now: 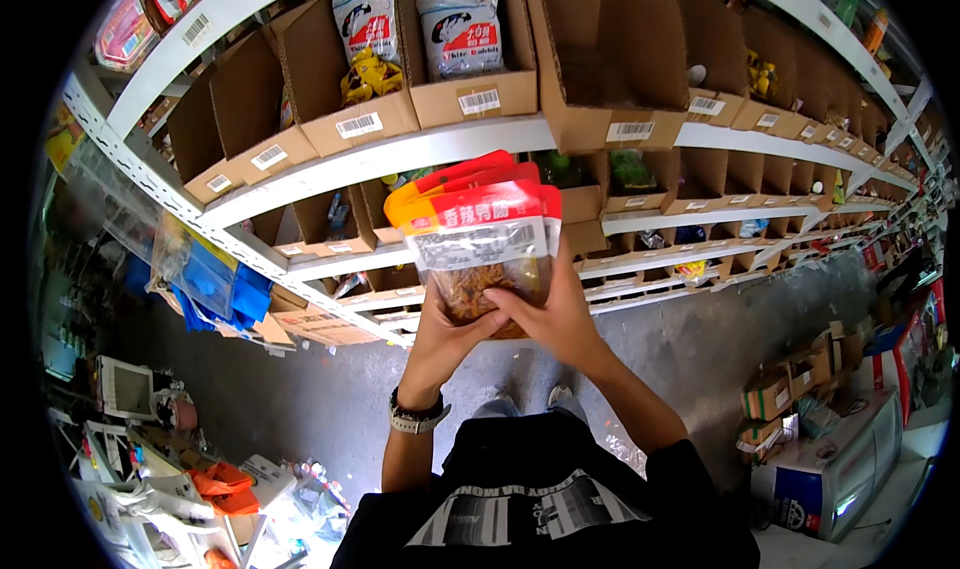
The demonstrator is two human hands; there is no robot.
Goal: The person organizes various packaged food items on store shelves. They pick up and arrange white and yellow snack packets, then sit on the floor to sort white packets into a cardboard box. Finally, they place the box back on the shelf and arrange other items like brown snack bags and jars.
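Note:
Both my hands grip a small stack of snack pouches (487, 259), fanned at the top, in front of the shelves. The front pouch has a red top, a pale label band and a clear window showing brown food; orange and red edges of others stick out behind it. My left hand (448, 334) wraps the lower left side, with a watch and a dark bracelet on that wrist. My right hand (560, 314) holds the lower right side, its thumb across the front near the left thumb. Fingers behind the pouches are hidden.
White metal shelving (380, 134) curves across the view, filled with open cardboard bins (610, 99). White candy bags (460, 29) stand in upper bins. Blue plastic bags (245, 294) hang at the left. Cardboard boxes (800, 374) are stacked at the right, beside the grey floor (300, 399).

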